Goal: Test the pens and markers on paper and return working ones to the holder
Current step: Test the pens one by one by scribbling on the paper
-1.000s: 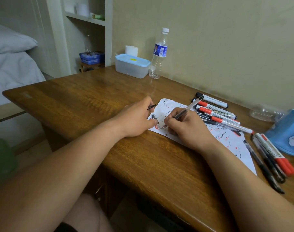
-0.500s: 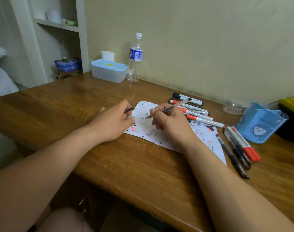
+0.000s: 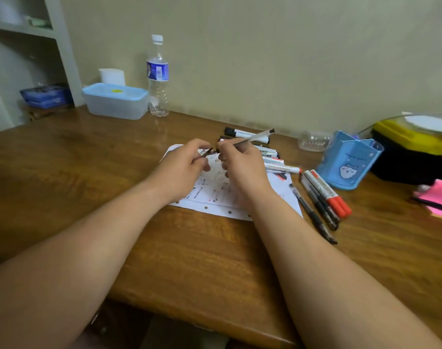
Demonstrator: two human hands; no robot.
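Above the middle of the white sheet of paper [image 3: 214, 197], which is scribbled with red and black test strokes, both hands hover clear of the wooden surface [image 3: 76, 172]. Right hand [image 3: 242, 165] pinches a slim clear-barrelled pen [image 3: 255, 137] near its writing end, barrel angled up toward the far edge. Left hand [image 3: 182, 165] pinches a small dark pen cap [image 3: 206, 152], its mouth just beside the pen's tip: judged to be lined up for recapping, this pen's test being done. Blue plastic pen holder [image 3: 350, 159] with a cartoon face stands upright toward the far right corner; nothing stands up out of it. White-barrelled whiteboard markers [image 3: 247, 134] lie along the sheet's far edge. A row of pens and red-capped markers [image 3: 320, 190] lies just beside its right edge, between sheet and holder, probably sorted batches awaiting return
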